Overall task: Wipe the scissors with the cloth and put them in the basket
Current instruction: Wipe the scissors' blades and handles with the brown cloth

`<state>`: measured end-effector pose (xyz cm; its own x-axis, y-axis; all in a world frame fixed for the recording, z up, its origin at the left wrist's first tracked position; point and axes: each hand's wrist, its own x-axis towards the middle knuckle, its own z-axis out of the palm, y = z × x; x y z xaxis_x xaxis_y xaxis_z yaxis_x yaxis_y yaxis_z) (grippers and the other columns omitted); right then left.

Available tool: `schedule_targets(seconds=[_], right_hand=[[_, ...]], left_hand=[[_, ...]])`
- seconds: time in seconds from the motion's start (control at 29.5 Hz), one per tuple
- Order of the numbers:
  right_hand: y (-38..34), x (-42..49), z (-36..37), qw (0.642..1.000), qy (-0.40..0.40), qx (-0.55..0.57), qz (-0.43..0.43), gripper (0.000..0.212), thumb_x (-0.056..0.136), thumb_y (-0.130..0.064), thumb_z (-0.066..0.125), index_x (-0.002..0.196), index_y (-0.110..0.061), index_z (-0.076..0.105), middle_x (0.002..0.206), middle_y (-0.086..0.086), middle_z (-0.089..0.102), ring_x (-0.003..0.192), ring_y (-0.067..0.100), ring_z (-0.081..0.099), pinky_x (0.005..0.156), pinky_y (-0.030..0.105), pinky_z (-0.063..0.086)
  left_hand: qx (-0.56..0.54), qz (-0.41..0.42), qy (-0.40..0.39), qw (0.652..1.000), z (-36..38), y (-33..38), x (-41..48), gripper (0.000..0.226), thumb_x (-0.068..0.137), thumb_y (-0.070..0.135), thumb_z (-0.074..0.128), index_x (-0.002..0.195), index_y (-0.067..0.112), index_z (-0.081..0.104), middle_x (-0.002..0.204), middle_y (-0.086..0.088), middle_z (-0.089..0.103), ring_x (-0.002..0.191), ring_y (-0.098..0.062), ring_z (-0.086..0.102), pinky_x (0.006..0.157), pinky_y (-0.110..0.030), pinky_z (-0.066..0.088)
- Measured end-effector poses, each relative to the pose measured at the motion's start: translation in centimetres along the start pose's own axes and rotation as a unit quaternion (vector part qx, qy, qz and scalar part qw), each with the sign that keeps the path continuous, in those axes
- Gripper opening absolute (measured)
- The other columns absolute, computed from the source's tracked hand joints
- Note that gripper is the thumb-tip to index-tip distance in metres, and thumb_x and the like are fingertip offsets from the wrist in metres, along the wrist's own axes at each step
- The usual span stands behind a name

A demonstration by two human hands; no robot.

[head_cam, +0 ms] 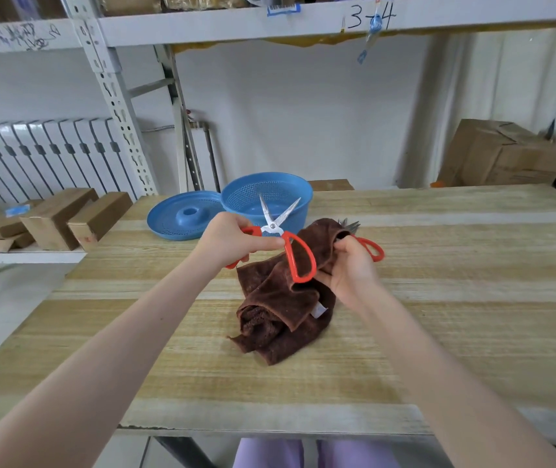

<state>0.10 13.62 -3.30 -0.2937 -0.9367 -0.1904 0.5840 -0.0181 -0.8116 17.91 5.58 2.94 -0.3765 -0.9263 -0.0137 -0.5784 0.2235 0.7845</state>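
Off to the left, past the table's edge, a few cardboard boxes [57,217] sit on a low shelf in front of a white radiator [43,153]. On the wooden table [438,265], a blue perforated lid [182,216] lies flat at the far side, touching the blue basket [242,194] just to its right.

The left hand [229,239] is raised in front of the basket, its fingers curled round one red handle of the scissors [273,226]. The blades are spread in a V and point up and away, held above the table and not in the basket. The other handle loop hangs down against the brown cloth [280,309].

The cloth is bunched, its lower folds resting on the table and its upper part lifted in the right hand [350,268], which clutches it. Whether those fingers also touch the hanging loop I cannot tell.

Just behind that hand, a second pair of scissors [374,248] with a red handle lies on the table, partly hidden. At the far right stands a large cardboard box [496,153].
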Motion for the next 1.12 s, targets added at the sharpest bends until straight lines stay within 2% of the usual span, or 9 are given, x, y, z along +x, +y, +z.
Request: schedule_targets(seconds=[0.14, 0.34, 0.51, 0.64, 0.75, 0.81, 0.98, 1.05, 1.12], right_hand=[[0.3, 0.0, -0.3, 0.998, 0.037, 0.044, -0.011, 0.031, 0.092, -0.013, 0.034, 0.093, -0.007, 0.065, 0.086, 0.01, 0.072, 0.075, 0.02, 0.069, 0.061, 0.032, 0.058], [0.9, -0.1, -0.6, 0.998, 0.05, -0.001, -0.039, 0.034, 0.093, -0.014, 0.034, 0.095, -0.009, 0.067, 0.082, 0.007, 0.075, 0.076, 0.018, 0.071, 0.063, 0.034, 0.058], [1.2, -0.6, -0.5, 0.992, 0.122, -0.004, -0.035, 0.03, 0.094, -0.013, 0.035, 0.089, -0.014, 0.064, 0.072, 0.001, 0.072, 0.073, 0.015, 0.068, 0.055, 0.028, 0.055], [3.2, -2.0, 1.8, 0.998, 0.043, -0.007, 0.035, 0.03, 0.093, -0.001, 0.031, 0.09, -0.007, 0.06, 0.067, 0.005, 0.073, 0.064, 0.017, 0.071, 0.053, 0.028, 0.055], [3.5, -1.9, 3.9, 0.999, -0.001, 0.031, 0.012, 0.041, 0.085, 0.012, 0.027, 0.086, -0.005, 0.064, 0.072, 0.006, 0.073, 0.074, 0.018, 0.069, 0.06, 0.029, 0.058], [3.4, -1.3, 4.5, 0.998, 0.017, 0.066, -0.013, 0.045, 0.087, 0.016, 0.026, 0.088, -0.007, 0.064, 0.066, 0.001, 0.071, 0.065, 0.009, 0.068, 0.057, 0.022, 0.056], [4.2, -0.2, 5.4, 0.987, 0.079, 0.142, -0.01, 0.02, 0.096, -0.003, 0.048, 0.082, -0.013, 0.058, 0.054, -0.004, 0.065, 0.046, 0.004, 0.062, 0.042, 0.015, 0.044], [4.5, 0.2, 6.0, 0.986, 0.097, 0.137, -0.005, 0.014, 0.093, -0.013, 0.056, 0.08, -0.016, 0.06, 0.053, -0.007, 0.064, 0.041, 0.003, 0.057, 0.039, 0.013, 0.038], [4.5, 0.5, 6.5, 0.984, 0.116, 0.137, 0.009, 0.011, 0.091, -0.02, 0.06, 0.08, -0.018, 0.062, 0.052, -0.009, 0.063, 0.039, 0.002, 0.054, 0.037, 0.013, 0.035]], left_hand=[[0.045, 0.039, 0.041, 0.997, 0.6, 0.2, 0.1, 0.058, 0.053, 0.056, 0.085, 0.063, 0.013, 0.048, 0.053, -0.001, 0.045, 0.046, -0.013, 0.04, 0.048, -0.027, 0.033], [0.093, 0.07, 0.082, 0.99, 1.0, 0.3, 0.3, 0.058, 0.053, 0.06, 0.084, 0.06, 0.013, 0.049, 0.05, 0.009, 0.036, 0.048, -0.011, 0.036, 0.053, -0.027, 0.032], [-0.04, 0.03, 0.112, 0.992, 0.6, 0.6, 0.5, 0.056, 0.055, 0.055, 0.086, 0.068, 0.011, 0.053, 0.057, -0.002, 0.046, 0.047, -0.012, 0.044, 0.043, -0.026, 0.035], [-0.122, -0.019, 0.12, 0.985, 1.0, 0.7, 0.7, 0.048, 0.064, 0.047, 0.086, 0.07, 0.01, 0.056, 0.06, -0.006, 0.056, 0.052, -0.018, 0.049, 0.042, -0.025, 0.035], [-0.128, -0.025, 0.089, 0.987, 2.2, 1.0, 0.6, 0.027, 0.08, 0.029, 0.077, 0.071, 0.007, 0.063, 0.066, -0.009, 0.062, 0.049, -0.014, 0.053, 0.045, -0.021, 0.039], [-0.109, -0.013, 0.08, 0.991, 2.5, 1.3, 0.3, 0.02, 0.089, 0.016, 0.063, 0.071, 0.008, 0.066, 0.072, -0.012, 0.065, 0.051, -0.013, 0.055, 0.052, -0.021, 0.044], [-0.043, 0.039, 0.066, 0.996, 2.9, 1.6, -0.4, 0.027, 0.091, 0.001, 0.043, 0.089, -0.006, 0.068, 0.072, -0.016, 0.065, 0.061, -0.021, 0.057, 0.059, -0.027, 0.047], [0.016, 0.079, 0.07, 0.994, 3.2, 1.7, -0.8, 0.029, 0.092, 0.002, 0.042, 0.093, -0.001, 0.071, 0.08, -0.016, 0.068, 0.072, -0.023, 0.059, 0.068, -0.03, 0.048], [0.049, 0.108, 0.079, 0.99, 3.5, 1.8, -0.9, 0.031, 0.092, 0.001, 0.043, 0.096, 0.008, 0.074, 0.083, -0.007, 0.069, 0.079, -0.019, 0.06, 0.067, -0.025, 0.046]])
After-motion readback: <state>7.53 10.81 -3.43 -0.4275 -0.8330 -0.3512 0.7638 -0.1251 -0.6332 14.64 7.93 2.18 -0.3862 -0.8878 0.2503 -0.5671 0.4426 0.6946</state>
